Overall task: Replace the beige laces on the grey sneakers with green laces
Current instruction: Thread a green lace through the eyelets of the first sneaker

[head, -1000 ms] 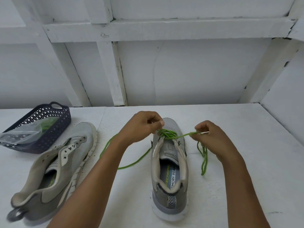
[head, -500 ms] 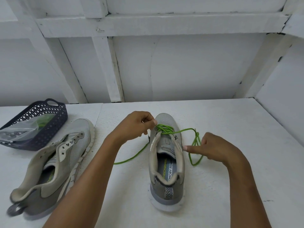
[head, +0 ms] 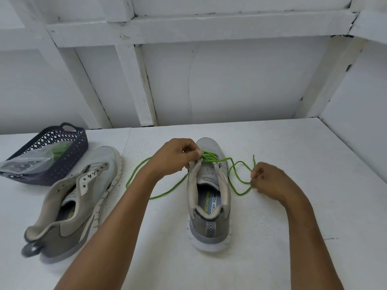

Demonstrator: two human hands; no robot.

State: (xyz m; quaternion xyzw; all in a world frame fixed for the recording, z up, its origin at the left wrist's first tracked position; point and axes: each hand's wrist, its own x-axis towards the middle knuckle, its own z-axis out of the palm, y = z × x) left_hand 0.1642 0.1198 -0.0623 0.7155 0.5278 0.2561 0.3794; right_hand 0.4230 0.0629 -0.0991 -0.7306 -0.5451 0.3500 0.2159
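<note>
left hand (head: 178, 156) pinches lace (head: 209, 159) | right hand (head: 269, 183) pinches lace

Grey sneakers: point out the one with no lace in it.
The tipped sneaker beside the dark basket: its eyelets are empty. The upright sneaker carries the green lace.

A dark lattice basket (head: 71, 147) sits far left on the white table (head: 293, 143) (a clear plastic bag (head: 29, 164) spills over its rim), before a white-painted wall (head: 230, 80).
</note>
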